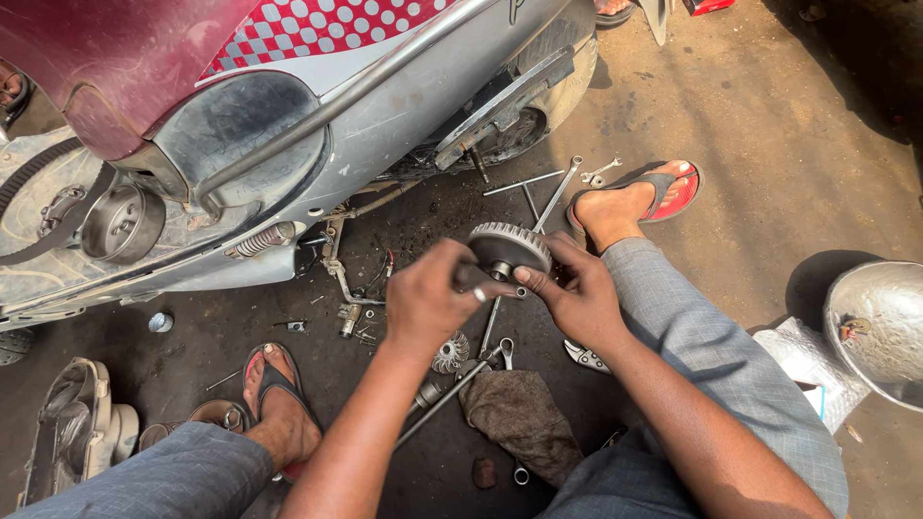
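Hands meet above the floor (769, 144): my right hand (575, 293) cradles a toothed pulley (510, 248) from below, my left hand (428, 300) is closed around a tool (473, 279) against its hub.

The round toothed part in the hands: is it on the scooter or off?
Off: both hands hold the round toothed part in the air, apart from the scooter.

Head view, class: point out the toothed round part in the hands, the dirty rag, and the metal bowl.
Toothed round part (510, 245), head view, ribbed top rim.
Dirty rag (519, 418), head view, middle fold.
Metal bowl (880, 327), head view, inner wall.
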